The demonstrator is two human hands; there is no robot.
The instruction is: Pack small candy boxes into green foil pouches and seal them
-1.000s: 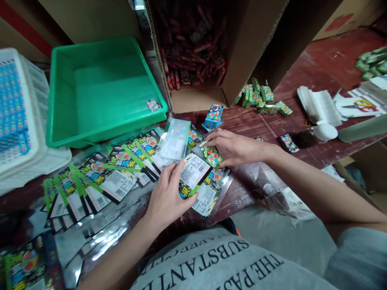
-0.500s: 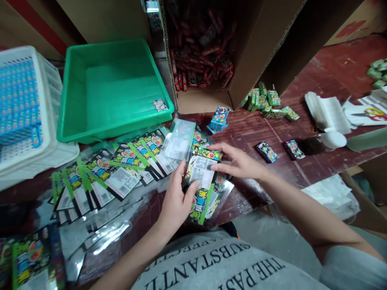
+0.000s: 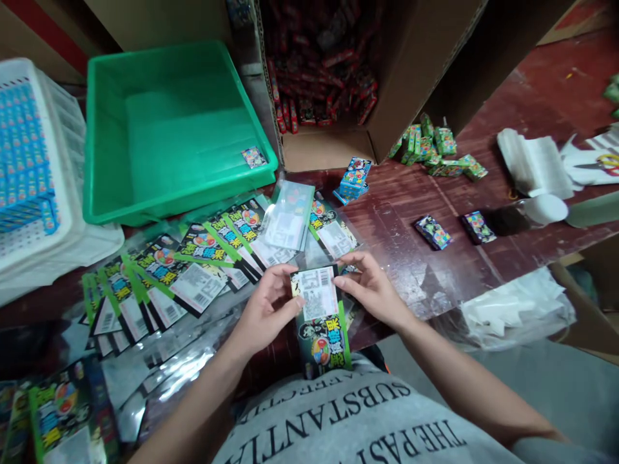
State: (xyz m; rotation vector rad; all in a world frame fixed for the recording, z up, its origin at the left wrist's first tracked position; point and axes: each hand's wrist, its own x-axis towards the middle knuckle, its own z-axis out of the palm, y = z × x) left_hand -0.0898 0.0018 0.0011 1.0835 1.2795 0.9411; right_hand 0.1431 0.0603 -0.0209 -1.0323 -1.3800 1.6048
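Both of my hands hold one printed candy packet (image 3: 322, 322) upright in front of my chest, its white barcode label facing me. My left hand (image 3: 264, 309) pinches its upper left edge. My right hand (image 3: 370, 290) grips its upper right edge with curled fingers. Just beyond, a fanned row of the same green-and-black packets (image 3: 188, 270) lies on the dark red table (image 3: 416, 283).
A green plastic tub (image 3: 169, 129) holds one small box. A white basket with blue items (image 3: 29, 161) sits at left. An open cardboard box of red packs (image 3: 329, 84) stands behind. Small green boxes (image 3: 435, 151), blue boxes (image 3: 353, 179), dark boxes (image 3: 432, 232) and scissors (image 3: 599, 161) lie at right.
My hands lifted the packet off the pile, turned it upright and drew it toward my body. My right hand shifted from the small box area to the packet's top edge.
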